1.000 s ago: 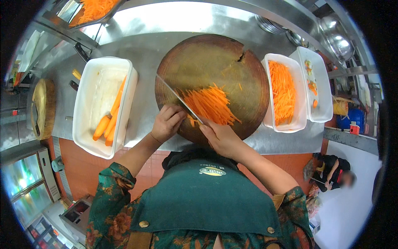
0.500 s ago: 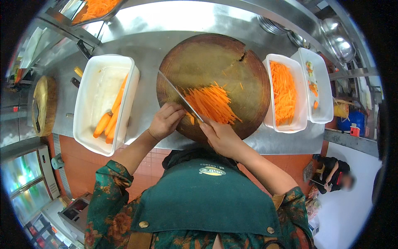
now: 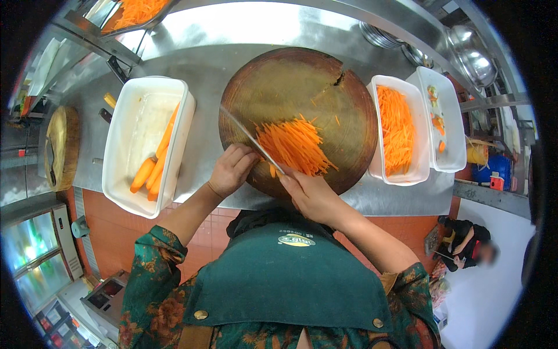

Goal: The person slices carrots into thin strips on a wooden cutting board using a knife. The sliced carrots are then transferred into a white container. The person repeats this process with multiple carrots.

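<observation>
My right hand (image 3: 314, 196) is closed round the handle of a kitchen knife (image 3: 250, 137). Its blade, seen almost edge-on, slants to the far left over the round wooden chopping board (image 3: 302, 75). Left of the blade, at the board's near left rim, my left hand (image 3: 233, 169) has its fingers curled and pressed together by the knife; whatever they hold is hidden under them. A heap of carrot shreds (image 3: 295, 145) lies on the board right of the blade. A few small orange pieces sit between the blade and my right hand.
Left of the board stands a white tub (image 3: 139, 110) with several whole carrots (image 3: 152, 171). To the right are a white tub of carrot shreds (image 3: 397, 131) and another white tub (image 3: 449, 104) with scraps. A metal shelf (image 3: 407, 17) overhangs the far side. A person (image 3: 465, 241) is at the lower right.
The knife blade has shifted and turned slightly, now showing a thinner edge. Both hands stay almost in place, and the heap of carrot shreds looks nearly the same.
</observation>
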Available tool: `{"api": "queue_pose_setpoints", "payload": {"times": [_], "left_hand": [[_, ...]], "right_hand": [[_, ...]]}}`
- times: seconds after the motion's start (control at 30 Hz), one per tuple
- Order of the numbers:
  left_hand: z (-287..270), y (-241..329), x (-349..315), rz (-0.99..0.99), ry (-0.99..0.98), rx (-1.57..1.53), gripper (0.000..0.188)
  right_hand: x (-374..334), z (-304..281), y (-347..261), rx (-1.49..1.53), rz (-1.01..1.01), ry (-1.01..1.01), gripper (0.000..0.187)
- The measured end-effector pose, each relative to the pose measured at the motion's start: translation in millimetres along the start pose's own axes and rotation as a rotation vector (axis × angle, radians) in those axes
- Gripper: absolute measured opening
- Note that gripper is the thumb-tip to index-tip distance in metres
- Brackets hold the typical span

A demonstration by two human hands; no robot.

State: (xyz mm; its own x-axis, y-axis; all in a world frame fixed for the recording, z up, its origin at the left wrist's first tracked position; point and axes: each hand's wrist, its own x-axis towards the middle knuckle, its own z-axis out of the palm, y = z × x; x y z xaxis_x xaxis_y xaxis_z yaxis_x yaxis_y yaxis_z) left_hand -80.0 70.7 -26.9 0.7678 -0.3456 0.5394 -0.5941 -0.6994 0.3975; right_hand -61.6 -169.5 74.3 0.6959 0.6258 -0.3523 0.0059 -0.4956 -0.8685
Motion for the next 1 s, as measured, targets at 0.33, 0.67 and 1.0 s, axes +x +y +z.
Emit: {"api": "queue_pose_setpoints", "payload": {"times": [0.33, 0.67, 1.0], "left_hand": [[-3, -1, -1, 0.024, -0.041, 0.021, 0.029], [-1, 2, -5, -0.028, -0.045, 0.041, 0.028], [-3, 1, -7, -0.033, -0.026, 0.069, 0.024]], "right_hand": [[11, 5, 10, -0.037, 0.011, -0.016, 0.047], [12, 1, 9, -0.036, 0.032, -0.037, 0.046], [14, 4, 8, -0.087, 0.02, -0.062, 0.043]]}}
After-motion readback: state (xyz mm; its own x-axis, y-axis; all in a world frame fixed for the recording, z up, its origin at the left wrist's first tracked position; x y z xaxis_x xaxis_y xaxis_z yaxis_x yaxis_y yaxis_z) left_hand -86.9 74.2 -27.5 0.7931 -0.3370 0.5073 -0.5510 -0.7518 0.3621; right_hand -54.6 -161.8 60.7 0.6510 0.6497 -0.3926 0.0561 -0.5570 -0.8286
